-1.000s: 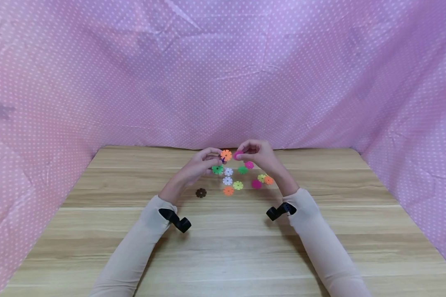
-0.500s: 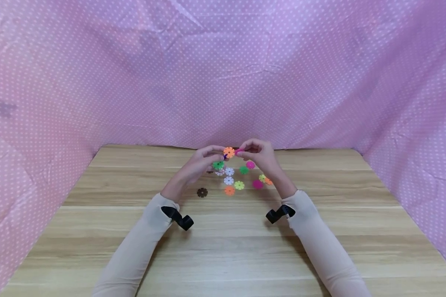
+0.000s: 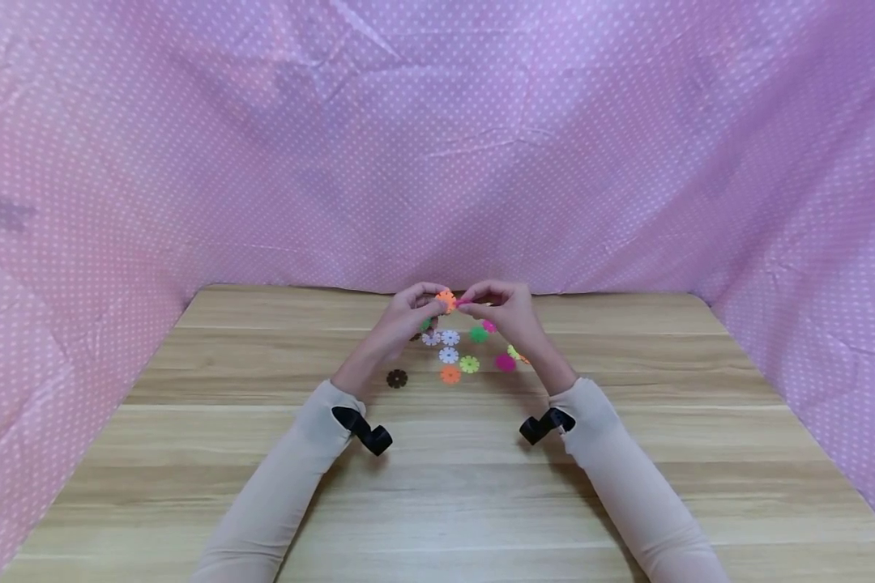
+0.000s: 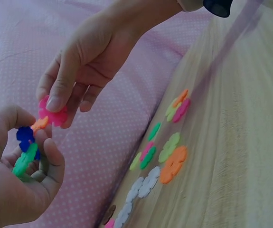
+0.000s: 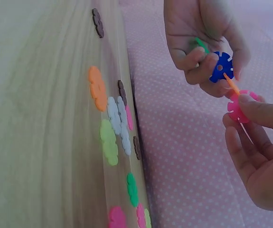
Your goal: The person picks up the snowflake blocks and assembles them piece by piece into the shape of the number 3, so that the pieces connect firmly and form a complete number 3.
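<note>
Above the far part of the table, my left hand (image 3: 397, 324) holds a small chain of notched plastic flower discs. In the left wrist view the chain shows a green disc (image 4: 25, 161), a blue disc (image 4: 25, 137) and an orange disc (image 4: 40, 124), set at angles to each other. My right hand (image 3: 509, 312) pinches a pink notched disc (image 5: 242, 105) between thumb and fingers. The pink disc meets the orange disc's edge; whether their slots are engaged I cannot tell. Fingers partly cover the green and blue discs.
Loose discs lie below the hands on the wooden table (image 3: 437, 486): brown (image 3: 397, 378), orange (image 3: 450, 375), yellow (image 3: 470, 364), green (image 3: 479, 334), pink (image 3: 505, 362) and several white ones (image 3: 448, 355). A pink dotted cloth (image 3: 437, 162) rises behind the table's far edge.
The pink disc in my right hand has come left from beside the orange disc to its edge. My left hand has moved slightly right, its thumb now over part of the orange disc.
</note>
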`<action>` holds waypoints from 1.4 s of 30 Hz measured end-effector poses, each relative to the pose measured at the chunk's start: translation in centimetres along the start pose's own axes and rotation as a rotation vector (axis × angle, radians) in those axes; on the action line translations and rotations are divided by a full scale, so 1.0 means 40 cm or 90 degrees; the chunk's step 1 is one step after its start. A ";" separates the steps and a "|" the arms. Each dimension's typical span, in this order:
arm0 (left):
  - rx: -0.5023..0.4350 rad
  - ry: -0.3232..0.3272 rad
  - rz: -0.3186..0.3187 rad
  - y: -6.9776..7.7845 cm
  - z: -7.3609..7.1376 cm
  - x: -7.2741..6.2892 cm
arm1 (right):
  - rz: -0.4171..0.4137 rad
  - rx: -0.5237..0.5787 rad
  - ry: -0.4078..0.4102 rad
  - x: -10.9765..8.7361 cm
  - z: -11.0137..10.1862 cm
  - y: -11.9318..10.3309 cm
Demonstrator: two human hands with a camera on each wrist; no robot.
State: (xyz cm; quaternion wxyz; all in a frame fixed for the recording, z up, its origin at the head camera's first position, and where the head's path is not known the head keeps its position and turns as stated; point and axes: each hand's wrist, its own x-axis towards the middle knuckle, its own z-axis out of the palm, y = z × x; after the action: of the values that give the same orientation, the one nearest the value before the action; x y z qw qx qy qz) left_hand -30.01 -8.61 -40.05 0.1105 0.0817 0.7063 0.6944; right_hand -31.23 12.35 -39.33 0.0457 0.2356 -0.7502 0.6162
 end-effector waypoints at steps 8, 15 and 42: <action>-0.044 0.034 0.023 -0.003 0.018 -0.001 | -0.010 0.001 -0.002 -0.005 0.007 -0.007; -0.056 0.032 0.035 0.003 0.016 -0.003 | -0.021 -0.011 -0.009 -0.005 0.006 -0.010; -0.073 0.003 0.083 0.010 0.006 -0.019 | -0.074 0.016 0.003 -0.013 0.021 -0.012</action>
State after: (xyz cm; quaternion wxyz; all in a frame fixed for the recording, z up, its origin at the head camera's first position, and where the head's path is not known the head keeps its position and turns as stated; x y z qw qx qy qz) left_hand -29.22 -8.56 -39.61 0.0678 0.1192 0.6590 0.7395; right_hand -30.39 11.65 -39.29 0.0804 0.2777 -0.7273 0.6224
